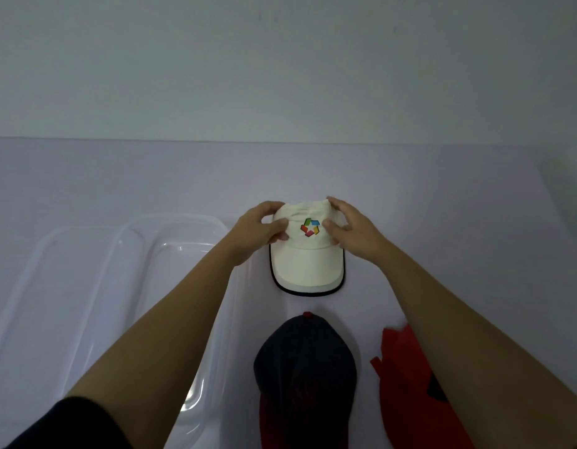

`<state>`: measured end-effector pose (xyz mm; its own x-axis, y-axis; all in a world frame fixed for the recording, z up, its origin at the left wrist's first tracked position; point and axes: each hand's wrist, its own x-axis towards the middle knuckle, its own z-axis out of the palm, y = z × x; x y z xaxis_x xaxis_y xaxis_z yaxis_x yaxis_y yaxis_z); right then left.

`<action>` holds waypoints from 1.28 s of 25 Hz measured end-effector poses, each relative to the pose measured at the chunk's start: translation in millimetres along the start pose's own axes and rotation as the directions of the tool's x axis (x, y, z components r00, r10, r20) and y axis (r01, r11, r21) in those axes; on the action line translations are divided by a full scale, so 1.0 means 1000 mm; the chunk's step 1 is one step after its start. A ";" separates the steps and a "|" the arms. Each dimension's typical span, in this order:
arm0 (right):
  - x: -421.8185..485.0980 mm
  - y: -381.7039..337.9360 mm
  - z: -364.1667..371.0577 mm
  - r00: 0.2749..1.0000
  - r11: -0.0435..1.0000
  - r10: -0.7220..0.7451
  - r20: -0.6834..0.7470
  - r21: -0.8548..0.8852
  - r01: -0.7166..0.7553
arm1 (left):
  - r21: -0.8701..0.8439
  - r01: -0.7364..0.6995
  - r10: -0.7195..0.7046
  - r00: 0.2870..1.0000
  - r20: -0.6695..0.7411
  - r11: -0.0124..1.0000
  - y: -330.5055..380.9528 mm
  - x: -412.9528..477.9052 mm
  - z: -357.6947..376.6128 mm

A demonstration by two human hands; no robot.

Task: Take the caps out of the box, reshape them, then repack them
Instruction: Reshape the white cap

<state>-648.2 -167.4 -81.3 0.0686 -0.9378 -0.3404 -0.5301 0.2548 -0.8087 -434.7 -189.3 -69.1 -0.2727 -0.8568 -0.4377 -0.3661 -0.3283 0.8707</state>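
We've got our left hand [259, 230] and right hand [352, 230] both clamped on the white cap [308, 254], each grip pinching the crown. It looks light and floppy up there with a stiffer brim, so hold the crown's sides beside the logo [309, 227].

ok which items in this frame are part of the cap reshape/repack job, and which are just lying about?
Job items:
- white cap with multicoloured logo and dark-edged brim, gripped at the crown by the left hand and right hand
- dark navy cap with red top button
- red cap
- clear plastic box, with no caps inside
- clear plastic lid

Lying about:
- nothing identifiable
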 end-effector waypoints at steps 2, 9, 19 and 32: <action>0.005 0.005 0.002 0.999 0.996 0.001 -0.041 0.093 0.003 | 0.000 -0.040 0.040 0.999 0.000 0.999 0.002 0.002 -0.002; 0.007 0.003 -0.018 0.999 0.981 -0.033 -0.014 -0.192 0.030 | 0.498 -0.030 0.021 0.999 0.025 0.867 0.018 0.010 -0.014; 0.005 -0.014 -0.015 0.997 0.990 0.019 0.070 -0.138 -0.009 | 0.346 -0.054 0.053 0.999 0.011 0.937 0.017 0.006 0.004; -0.004 0.001 -0.014 0.996 0.983 0.018 -0.089 -0.179 -0.034 | 0.547 -0.051 0.177 0.967 -0.181 0.835 0.013 0.002 0.012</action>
<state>-660.7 -166.8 -74.5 -0.0164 -0.9502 -0.3111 -0.6750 0.2401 -0.6977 -451.1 -190.6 -61.8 -0.1679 -0.9589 -0.2288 -0.7789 -0.0132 0.6270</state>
